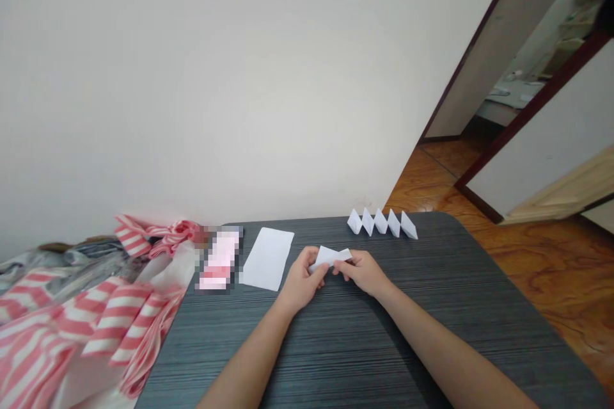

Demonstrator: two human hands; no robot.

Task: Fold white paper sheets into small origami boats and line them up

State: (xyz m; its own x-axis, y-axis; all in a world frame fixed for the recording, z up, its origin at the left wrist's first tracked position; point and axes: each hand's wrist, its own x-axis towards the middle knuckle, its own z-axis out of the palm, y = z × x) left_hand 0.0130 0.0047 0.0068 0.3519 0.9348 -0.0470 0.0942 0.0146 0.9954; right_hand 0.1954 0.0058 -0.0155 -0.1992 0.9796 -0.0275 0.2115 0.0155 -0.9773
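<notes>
Between my two hands is a small piece of folded white paper [327, 256], held above the dark table [330, 345]. My left hand [305, 278] grips its left part, thumb on top and fingers behind. At the other end, my right hand [362, 270] pinches the paper near a raised, folded corner. The fingertips of both hands are close together, and some of the paper's lower edge is hidden by them. To the left of my left hand lies a flat stack or sheet of white paper [267, 258].
Several folded white paper pieces [380, 222] stand in a row at the table's back edge. A blurred-out pink and white item [220, 258] lies at the left. Red-and-white striped cloth [115, 310] is heaped beside the table. A white wall [268, 89] rises behind.
</notes>
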